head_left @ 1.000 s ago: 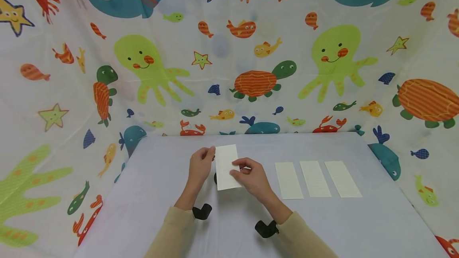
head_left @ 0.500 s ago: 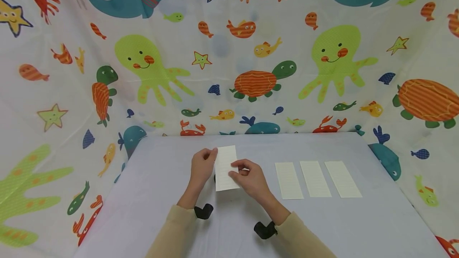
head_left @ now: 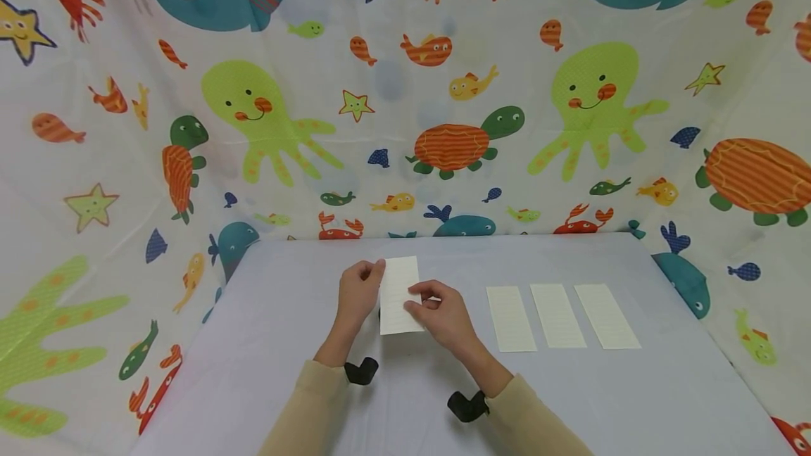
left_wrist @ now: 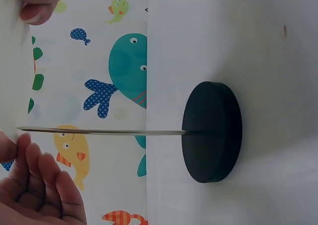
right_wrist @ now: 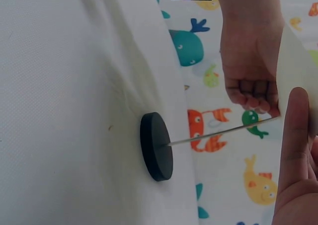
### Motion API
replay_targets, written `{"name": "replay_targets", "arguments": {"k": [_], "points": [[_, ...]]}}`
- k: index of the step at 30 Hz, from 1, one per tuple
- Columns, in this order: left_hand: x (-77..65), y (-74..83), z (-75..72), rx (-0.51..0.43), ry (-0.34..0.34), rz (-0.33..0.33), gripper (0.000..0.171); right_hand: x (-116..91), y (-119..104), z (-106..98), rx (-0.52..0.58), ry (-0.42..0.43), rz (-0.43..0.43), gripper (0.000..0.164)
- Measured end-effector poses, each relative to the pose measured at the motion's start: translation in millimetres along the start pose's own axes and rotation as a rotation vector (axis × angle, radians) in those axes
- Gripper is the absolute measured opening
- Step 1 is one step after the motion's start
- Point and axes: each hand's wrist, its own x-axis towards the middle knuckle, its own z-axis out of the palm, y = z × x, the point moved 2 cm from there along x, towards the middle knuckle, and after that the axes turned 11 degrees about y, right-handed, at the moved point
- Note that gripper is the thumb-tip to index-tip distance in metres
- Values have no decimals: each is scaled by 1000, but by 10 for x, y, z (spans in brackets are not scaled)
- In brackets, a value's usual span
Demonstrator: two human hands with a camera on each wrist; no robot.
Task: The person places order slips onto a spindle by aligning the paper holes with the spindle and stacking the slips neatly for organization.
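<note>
One ruled slip (head_left: 399,294), raised above the table (head_left: 272,315), tilted up, between two hands. One left hand (head_left: 357,292): thumb and forefinger pinching the slip's upper left edge, the other fingers curled in. One right hand (head_left: 442,309): thumb and fingertips, slightly parted, pinching its right edge. One thin metal spike (left_wrist: 104,131), upright from a round black base (left_wrist: 211,132) on the tabletop, its point ending at the held slip's underside; whether it has pierced the paper I cannot tell. Three loose slips (head_left: 557,315), flat in a row on the right. Progress, in my judgement: early; no paper shows down the shaft, the held slip is not yet seated, and the three lie apart from the spike.
</note>
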Motion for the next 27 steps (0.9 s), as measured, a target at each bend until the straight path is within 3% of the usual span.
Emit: {"name": "replay_targets", "arguments": {"k": [27], "points": [[-6,-34,10,2,-4,2,36,-32,46,9,27,-15,17,23]]}}
